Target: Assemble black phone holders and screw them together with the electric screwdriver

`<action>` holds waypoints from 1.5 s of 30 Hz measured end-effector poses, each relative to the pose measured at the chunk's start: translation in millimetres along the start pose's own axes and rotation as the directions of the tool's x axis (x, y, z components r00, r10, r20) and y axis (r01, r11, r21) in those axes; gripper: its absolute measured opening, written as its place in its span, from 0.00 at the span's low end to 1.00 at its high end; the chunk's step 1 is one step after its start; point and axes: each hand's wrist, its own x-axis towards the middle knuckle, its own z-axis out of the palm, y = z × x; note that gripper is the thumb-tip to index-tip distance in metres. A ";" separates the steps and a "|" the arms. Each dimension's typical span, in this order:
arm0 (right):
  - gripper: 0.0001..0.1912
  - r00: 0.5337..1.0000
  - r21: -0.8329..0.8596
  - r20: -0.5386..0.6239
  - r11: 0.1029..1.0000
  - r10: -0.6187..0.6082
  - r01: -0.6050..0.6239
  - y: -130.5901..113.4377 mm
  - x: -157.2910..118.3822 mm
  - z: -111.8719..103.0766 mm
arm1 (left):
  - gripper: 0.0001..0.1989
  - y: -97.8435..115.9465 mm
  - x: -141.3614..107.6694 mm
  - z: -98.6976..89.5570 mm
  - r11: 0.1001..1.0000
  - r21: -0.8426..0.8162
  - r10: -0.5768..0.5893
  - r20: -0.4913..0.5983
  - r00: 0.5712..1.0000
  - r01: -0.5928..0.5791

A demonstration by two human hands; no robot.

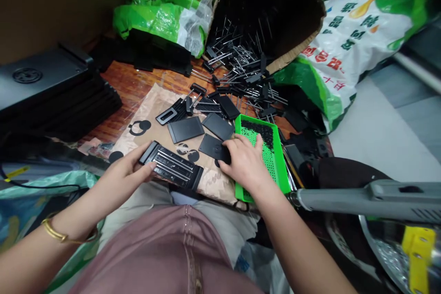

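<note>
My left hand (136, 165) grips the left end of a black slide assembly (174, 166), its long metal rods facing up. The thumb rests on its face, above the front edge of the cardboard. My right hand (246, 161) is closed at the right end of a flat black plate (211, 146), thumb and fingertips around that end. Its outer fingers reach over the rim of a green perforated tray (280, 165), which holds many small black pieces (258, 132). Further black plates (186, 129) lie just behind, beside a black slotted bracket (168, 115).
Metal-rodded black parts (241, 62) spill from a tipped cardboard box (299, 39) at the back. Stacked black panels (44, 87) stand at left. Green-and-white bags (365, 23) flank the box. A grey power screwdriver (344, 200) points in from the right, by the tray.
</note>
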 end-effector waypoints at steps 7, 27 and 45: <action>0.19 0.983 0.302 -0.138 0.950 0.122 -0.076 -4.3 -2.1 -12.6 | 0.34 -5.5 -1.2 -4.7 0.998 0.041 0.050 0.054 0.997 -0.052; 0.24 0.845 0.718 0.530 -0.570 0.073 -0.401 -37.5 -22.1 -16.9 | 0.35 -29.4 -29.4 13.4 0.990 -0.125 0.061 -0.070 0.996 -0.069; 0.25 0.975 0.942 0.064 0.311 0.214 -0.130 -39.4 -46.6 -15.9 | 0.13 2.6 -39.3 -6.0 0.963 0.081 0.269 -0.175 0.947 -0.258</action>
